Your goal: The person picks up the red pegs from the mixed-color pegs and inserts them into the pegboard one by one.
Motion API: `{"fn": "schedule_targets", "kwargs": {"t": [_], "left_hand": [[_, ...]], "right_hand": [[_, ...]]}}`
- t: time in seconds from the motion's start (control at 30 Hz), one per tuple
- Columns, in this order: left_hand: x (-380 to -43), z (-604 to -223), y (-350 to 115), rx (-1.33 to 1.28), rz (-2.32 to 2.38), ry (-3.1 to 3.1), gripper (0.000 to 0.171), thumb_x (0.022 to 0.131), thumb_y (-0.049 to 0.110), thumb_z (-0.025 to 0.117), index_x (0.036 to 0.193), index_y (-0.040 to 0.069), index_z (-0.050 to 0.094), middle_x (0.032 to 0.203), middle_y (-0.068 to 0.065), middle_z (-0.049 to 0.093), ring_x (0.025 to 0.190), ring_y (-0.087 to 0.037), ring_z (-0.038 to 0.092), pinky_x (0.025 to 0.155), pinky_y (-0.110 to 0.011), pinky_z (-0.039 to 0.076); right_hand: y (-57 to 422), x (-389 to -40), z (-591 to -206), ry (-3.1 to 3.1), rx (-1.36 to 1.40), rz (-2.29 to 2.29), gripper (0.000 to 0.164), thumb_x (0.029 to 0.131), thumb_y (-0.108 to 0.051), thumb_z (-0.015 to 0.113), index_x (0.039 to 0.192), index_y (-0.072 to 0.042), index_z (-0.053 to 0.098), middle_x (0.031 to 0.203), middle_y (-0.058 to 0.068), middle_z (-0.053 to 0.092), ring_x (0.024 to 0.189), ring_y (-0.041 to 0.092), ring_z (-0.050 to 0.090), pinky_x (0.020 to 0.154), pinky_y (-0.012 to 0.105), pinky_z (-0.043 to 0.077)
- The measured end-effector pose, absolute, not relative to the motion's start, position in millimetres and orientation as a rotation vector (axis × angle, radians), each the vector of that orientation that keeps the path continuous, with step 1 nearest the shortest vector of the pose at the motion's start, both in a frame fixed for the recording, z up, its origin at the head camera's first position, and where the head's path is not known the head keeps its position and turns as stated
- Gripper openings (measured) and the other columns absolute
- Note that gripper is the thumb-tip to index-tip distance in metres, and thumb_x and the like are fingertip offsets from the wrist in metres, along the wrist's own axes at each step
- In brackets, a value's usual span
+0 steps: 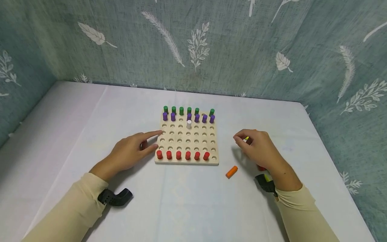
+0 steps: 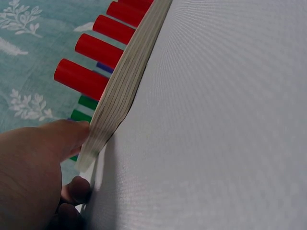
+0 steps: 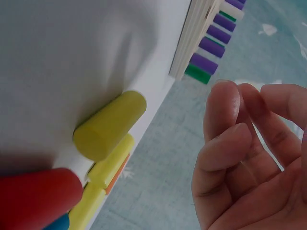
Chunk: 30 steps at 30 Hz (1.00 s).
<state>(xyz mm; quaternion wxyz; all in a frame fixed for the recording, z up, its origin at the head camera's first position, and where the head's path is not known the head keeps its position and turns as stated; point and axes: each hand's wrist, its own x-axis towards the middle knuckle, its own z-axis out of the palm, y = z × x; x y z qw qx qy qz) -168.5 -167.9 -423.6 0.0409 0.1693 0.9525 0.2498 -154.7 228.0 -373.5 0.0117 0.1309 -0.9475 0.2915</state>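
Note:
A pale wooden pegboard [image 1: 187, 162] lies flat on the white table. Red pegs [image 1: 178, 155] fill its front row except the rightmost hole; green pegs [image 1: 181, 111] and purple pegs [image 1: 197, 118] stand in the two back rows, each with a gap. One white peg [image 1: 188, 124] stands in the third row from the back. My left hand [image 1: 128, 149] rests against the board's left edge, forefinger extended, thumb on the side. To the right of the board, my right hand [image 1: 257, 144] hovers over loose pegs with loosely bent fingers, nothing visible between them.
A loose orange peg [image 1: 231, 171] lies right of the board's front corner. Below the right hand, the right wrist view shows a yellow peg [image 3: 109, 125], a red peg [image 3: 38, 199], a partly hidden blue peg [image 3: 58, 223] and more yellow pegs. Patterned green cloth [image 1: 121, 64] hangs behind the table.

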Motion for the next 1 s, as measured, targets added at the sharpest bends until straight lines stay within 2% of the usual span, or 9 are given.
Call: {"fn": "schedule_targets", "kwargs": {"t": [0.13, 0.6, 0.77, 1.0], "left_hand": [[-168, -425, -168, 0.519, 0.764, 2.902, 0.051, 0.097, 0.038, 0.066, 0.146, 0.036, 0.051, 0.074, 0.004, 0.054, 0.063, -0.013, 0.043, 0.055, -0.029, 0.034], [-167, -419, -171, 0.515, 0.773, 2.921, 0.051, 0.097, 0.036, 0.067, 0.146, 0.037, 0.052, 0.074, 0.004, 0.054, 0.063, -0.013, 0.043, 0.055, -0.03, 0.033], [-168, -420, -171, 0.52, 0.779, 2.927, 0.051, 0.097, 0.037, 0.066, 0.146, 0.038, 0.051, 0.074, 0.004, 0.054, 0.062, -0.013, 0.042, 0.055, -0.03, 0.033], [-168, -422, -169, 0.497, 0.779, 2.903, 0.052, 0.096, 0.037, 0.067, 0.146, 0.037, 0.052, 0.074, 0.004, 0.054, 0.061, -0.013, 0.042, 0.055, -0.03, 0.034]], "right_hand": [[232, -155, -374, -2.994, 0.386, 0.931, 0.017, 0.099, -0.019, 0.063, 0.106, -0.009, 0.075, 0.088, 0.007, 0.073, 0.058, 0.014, 0.053, 0.051, 0.028, 0.044], [246, -164, -370, -3.067, 0.324, 0.955, 0.019, 0.1, -0.02, 0.061, 0.106, -0.007, 0.073, 0.094, 0.009, 0.073, 0.064, 0.017, 0.056, 0.053, 0.029, 0.048], [251, -159, -364, -3.083, 0.29, 0.975, 0.026, 0.1, -0.024, 0.061, 0.113, -0.004, 0.072, 0.099, 0.012, 0.072, 0.066, 0.017, 0.058, 0.055, 0.028, 0.05], [264, -141, -364, -3.115, 0.248, 0.872, 0.024, 0.101, -0.025, 0.061, 0.11, -0.006, 0.071, 0.089, 0.007, 0.07, 0.068, 0.016, 0.055, 0.056, 0.026, 0.047]]}}
